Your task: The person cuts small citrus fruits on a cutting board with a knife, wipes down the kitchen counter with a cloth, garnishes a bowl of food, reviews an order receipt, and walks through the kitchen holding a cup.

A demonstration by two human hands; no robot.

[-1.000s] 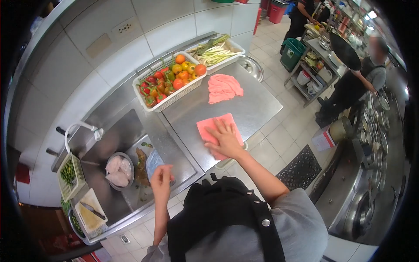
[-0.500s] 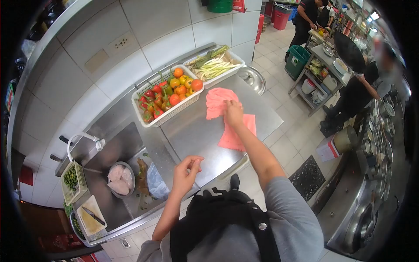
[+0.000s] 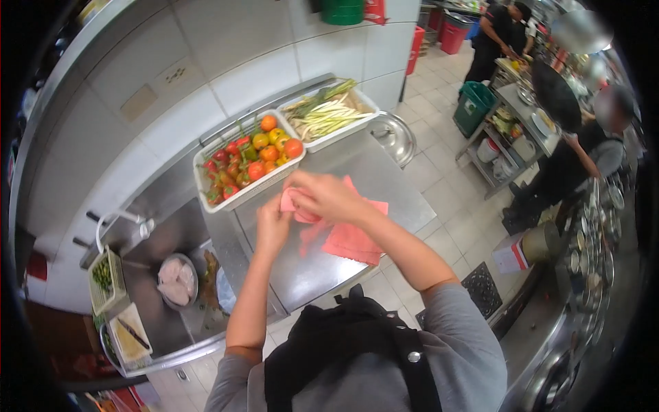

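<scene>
My left hand pinches a bunched end of a pink cloth, its fingers close to those of my right hand. Closed from the other side on the same cloth, my right hand hides part of it. More pink cloth lies spread on the steel counter under my right forearm. Just beyond my hands stands a white basket of red peppers and tomatoes.
Behind the peppers, a white tray holds long green stalks. At left is a sink with a bowl of raw chicken. A knife lies on a cutting board. At right, a person holds a wok.
My right hand has brought the cloth left and toward me, and my left hand has moved up to grip it too. The view has shifted slightly.
</scene>
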